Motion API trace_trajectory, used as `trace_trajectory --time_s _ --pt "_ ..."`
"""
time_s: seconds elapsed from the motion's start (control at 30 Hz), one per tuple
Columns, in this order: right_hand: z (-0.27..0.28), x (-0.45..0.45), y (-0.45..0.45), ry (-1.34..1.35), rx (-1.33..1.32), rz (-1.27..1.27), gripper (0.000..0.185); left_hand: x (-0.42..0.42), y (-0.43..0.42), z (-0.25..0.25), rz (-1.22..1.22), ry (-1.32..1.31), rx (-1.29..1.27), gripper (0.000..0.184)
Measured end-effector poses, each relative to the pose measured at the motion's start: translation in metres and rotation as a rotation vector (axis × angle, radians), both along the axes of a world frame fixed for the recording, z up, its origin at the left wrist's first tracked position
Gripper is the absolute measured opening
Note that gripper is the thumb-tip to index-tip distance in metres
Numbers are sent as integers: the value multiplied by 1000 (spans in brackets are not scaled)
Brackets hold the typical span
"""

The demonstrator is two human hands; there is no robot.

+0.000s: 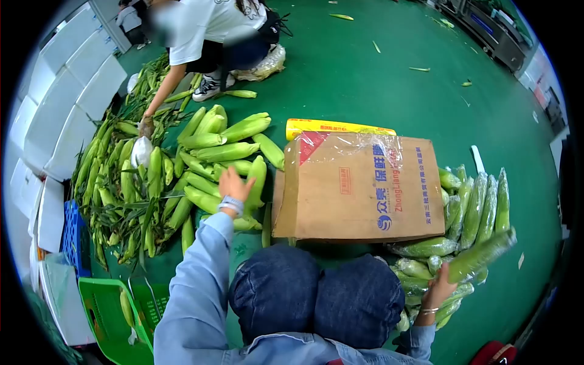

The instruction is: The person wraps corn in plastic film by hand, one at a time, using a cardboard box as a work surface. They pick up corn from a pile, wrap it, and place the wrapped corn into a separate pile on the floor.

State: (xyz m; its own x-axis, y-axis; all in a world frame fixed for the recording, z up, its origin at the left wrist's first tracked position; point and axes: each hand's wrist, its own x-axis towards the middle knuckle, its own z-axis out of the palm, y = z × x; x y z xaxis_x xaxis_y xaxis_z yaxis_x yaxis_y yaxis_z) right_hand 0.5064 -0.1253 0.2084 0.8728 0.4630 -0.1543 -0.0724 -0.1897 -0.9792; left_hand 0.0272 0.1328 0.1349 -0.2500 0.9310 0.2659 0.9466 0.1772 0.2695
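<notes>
My left hand (235,187) is over the pile of green corn ears (228,152) left of the box, fingers spread, beside one upright ear (256,182); whether it touches that ear I cannot tell. On the right, my right hand (440,286) is closed round a film-wrapped corn ear (483,255), held tilted above other wrapped ears (474,213). Between the two piles lies a cardboard box (365,185) with printed lettering, a piece of clear film on its top edge. A yellow roll box (337,128) lies behind it.
A person (213,36) bends at the upper left, one gloved hand (146,126) at a heap of unwrapped corn and husks (115,188). White foam boxes (67,91) line the left side. A green basket (112,292) and blue crate (73,237) stand lower left.
</notes>
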Motion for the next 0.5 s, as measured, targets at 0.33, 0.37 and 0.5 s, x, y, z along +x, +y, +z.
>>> trace_trajectory --time_s 0.33,0.37,0.5 --pt "-46 38 -1 1003 477 173 30 29 -9 -97 -135 -437 -569 81" --pt "-38 21 12 1065 447 270 28 35 -6 -95 -87 -399 -599 80" --pt "7 -44 81 569 -76 626 21 50 17 -107 33 -356 -606 65"
